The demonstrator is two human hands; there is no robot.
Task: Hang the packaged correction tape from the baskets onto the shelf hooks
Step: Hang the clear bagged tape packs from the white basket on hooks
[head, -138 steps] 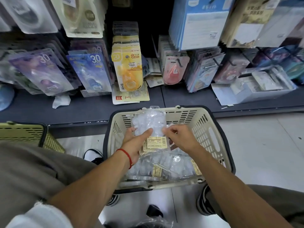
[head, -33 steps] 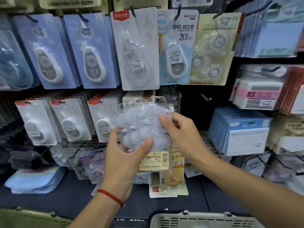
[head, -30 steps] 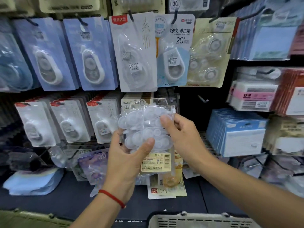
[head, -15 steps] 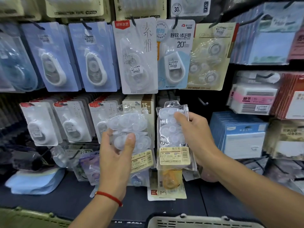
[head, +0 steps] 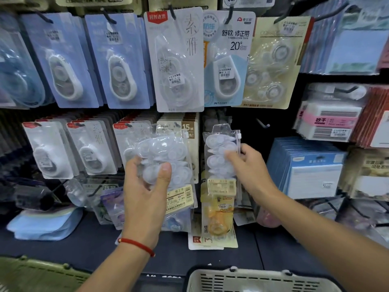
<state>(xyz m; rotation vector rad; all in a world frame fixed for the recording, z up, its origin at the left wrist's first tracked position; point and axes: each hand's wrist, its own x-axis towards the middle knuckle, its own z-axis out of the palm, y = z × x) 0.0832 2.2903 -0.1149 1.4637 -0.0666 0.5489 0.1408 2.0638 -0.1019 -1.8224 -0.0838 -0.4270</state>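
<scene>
The left hand (head: pixel 147 186) grips a stack of clear packs of correction tape (head: pixel 166 165), thumb across the front and fingers curled behind, held up in front of the middle row of the shelf display. A red string bracelet (head: pixel 136 246) circles that wrist. The right hand (head: pixel 246 167) pinches a single clear pack (head: pixel 221 163) by its right edge, upright, its hang tab at the top close to the dark gap in the middle row; whether the tab is on a hook cannot be told. A bare hook (head: pixel 262 123) sticks out just to the right of it. Above, carded correction tapes hang in a row, among them a white card (head: pixel 176 60) and a blue "20" card (head: pixel 227 60). A beige basket (head: pixel 252 279) sits at the bottom edge, a green basket (head: pixel 37 275) at lower left
</scene>
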